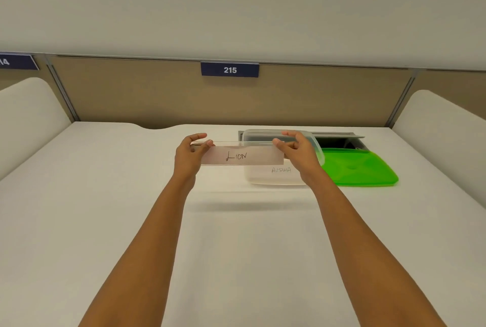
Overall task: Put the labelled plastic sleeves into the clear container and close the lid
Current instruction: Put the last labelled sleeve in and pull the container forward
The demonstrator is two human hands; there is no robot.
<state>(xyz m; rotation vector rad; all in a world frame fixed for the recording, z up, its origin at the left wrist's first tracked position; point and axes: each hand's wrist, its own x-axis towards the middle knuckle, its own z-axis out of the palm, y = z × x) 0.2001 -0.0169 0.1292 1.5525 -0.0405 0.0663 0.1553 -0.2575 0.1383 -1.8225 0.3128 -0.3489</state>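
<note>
Both hands hold one labelled plastic sleeve (242, 156) level above the tabletop (105, 195), its paper insert reading "LION". Left hand (190, 154) pinches the left end between thumb and fingertips; right hand (297, 150) pinches the right end the same way. The sleeve hangs clear of the surface, a soft shadow under it, and sits just in front of the clear container (278, 177), overlapping its left part in view. Container stands open at centre-right, far side; a second sleeve marked "ALPHA" (281, 169) shows through its near wall. The green lid (360, 167) lies flat just right of the container, touching or nearly so. Judgement: sleeve looks light, thin and fairly stiff, as it spans between the two grips without sagging; glossy, so likely slippery. End pinches suit it. It appears longer than the container is wide from this angle, so it may need angling or turning lengthwise to go in. Lid looks flexible; best pressed down round the rim.
</note>
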